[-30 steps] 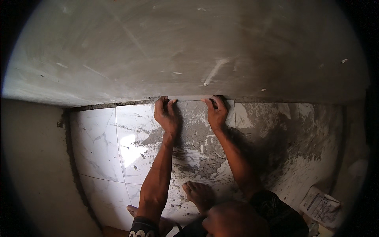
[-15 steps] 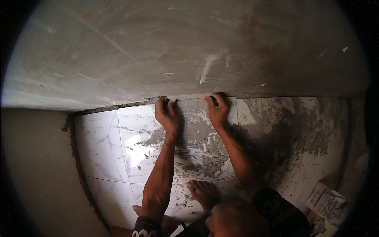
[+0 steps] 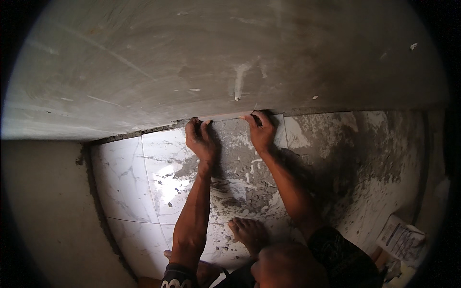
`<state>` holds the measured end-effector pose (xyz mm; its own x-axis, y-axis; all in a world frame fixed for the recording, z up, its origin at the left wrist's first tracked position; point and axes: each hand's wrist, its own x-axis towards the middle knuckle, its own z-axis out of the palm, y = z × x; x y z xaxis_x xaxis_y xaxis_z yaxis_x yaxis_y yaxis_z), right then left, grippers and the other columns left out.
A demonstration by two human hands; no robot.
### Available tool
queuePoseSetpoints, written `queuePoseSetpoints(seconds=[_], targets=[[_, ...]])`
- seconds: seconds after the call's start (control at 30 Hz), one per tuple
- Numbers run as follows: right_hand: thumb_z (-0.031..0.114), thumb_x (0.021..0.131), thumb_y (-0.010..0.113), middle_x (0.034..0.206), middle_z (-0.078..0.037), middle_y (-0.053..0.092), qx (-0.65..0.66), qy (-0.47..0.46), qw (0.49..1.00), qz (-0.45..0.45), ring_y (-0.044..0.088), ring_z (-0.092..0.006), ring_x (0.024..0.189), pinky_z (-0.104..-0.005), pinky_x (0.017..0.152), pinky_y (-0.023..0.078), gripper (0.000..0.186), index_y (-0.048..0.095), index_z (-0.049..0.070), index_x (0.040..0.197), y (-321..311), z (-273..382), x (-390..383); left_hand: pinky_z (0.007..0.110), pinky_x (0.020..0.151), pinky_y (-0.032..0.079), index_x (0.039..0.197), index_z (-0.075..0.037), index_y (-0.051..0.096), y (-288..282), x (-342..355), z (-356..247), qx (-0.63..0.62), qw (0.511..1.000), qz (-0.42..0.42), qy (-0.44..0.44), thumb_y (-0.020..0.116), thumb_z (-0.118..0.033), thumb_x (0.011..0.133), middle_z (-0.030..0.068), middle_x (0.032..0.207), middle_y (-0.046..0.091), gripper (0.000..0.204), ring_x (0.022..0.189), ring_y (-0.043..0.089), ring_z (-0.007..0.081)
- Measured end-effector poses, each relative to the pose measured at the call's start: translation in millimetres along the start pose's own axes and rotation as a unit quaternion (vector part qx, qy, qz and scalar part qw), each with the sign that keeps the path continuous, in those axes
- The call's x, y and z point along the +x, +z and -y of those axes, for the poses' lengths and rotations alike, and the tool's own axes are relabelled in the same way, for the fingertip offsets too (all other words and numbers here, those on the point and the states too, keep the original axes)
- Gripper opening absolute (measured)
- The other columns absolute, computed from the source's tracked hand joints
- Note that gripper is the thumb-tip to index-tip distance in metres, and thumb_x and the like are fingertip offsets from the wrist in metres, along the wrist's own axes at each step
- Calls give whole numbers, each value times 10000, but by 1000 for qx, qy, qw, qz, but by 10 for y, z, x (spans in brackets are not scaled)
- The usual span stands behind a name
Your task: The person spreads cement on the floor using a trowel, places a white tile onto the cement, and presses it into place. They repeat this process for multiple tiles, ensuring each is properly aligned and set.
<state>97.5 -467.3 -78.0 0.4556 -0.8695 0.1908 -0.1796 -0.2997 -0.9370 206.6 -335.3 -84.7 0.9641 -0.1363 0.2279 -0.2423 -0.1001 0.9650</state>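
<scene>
A thin, pale strip [image 3: 224, 116], like a narrow cut of tile, stands along the foot of the grey plastered wall [image 3: 158, 62]. My left hand [image 3: 200, 141] pinches its left end between thumb and fingers. At the other end, my right hand [image 3: 261, 133] grips it the same way, thumb on the near side. The fingers' far sides are partly hidden against the wall. Below both hands lie white marbled floor tiles [image 3: 117, 177], and wet grey mortar [image 3: 235, 144] is smeared over the ones between my arms.
A dark, rough gap [image 3: 129, 137] runs along the wall's foot on the left. Another wall [image 3: 43, 201] rises at the left. My bare foot [image 3: 248, 233] rests on the tiles between my forearms. A white printed package [image 3: 402, 239] stands at the lower right.
The view has tilted slightly, and the wall marks sit a little further left and up. Both hands keep hold of the strip in nearly the same place.
</scene>
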Motion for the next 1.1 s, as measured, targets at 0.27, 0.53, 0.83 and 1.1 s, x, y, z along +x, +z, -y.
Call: queuePoseSetpoints(seconds=[0.27,0.53,0.83,1.1], targets=[[95,878,735,855,-56,701,-9,-1,1000,-9,614,-122,787,-261,758,492,116,699,7,946,32,-54,-14,323,784,498,1018,66,593,-18,18,-43,36,999,-9,30,647,11,898,151,902,641,142,805,597,223],[101,874,740,848,-60,696,-1,-16,1000,-20,609,-127,774,-264,756,490,115,700,13,937,57,-79,-13,249,775,460,936,38,562,-6,28,-33,44,998,-9,43,615,50,916,59,847,591,58,802,527,130],[84,873,722,837,-66,694,5,-22,1000,-20,610,-131,755,-269,736,492,95,695,5,919,19,-2,-8,253,773,469,960,39,574,8,11,-127,60,997,-8,37,629,18,922,61,875,608,71,807,534,125],[87,873,726,823,-60,683,-32,-19,999,-22,601,-127,751,-270,728,490,115,691,-5,933,35,-98,-10,246,770,461,986,34,564,10,2,-43,50,998,-1,30,611,10,936,48,867,589,73,822,515,113]])
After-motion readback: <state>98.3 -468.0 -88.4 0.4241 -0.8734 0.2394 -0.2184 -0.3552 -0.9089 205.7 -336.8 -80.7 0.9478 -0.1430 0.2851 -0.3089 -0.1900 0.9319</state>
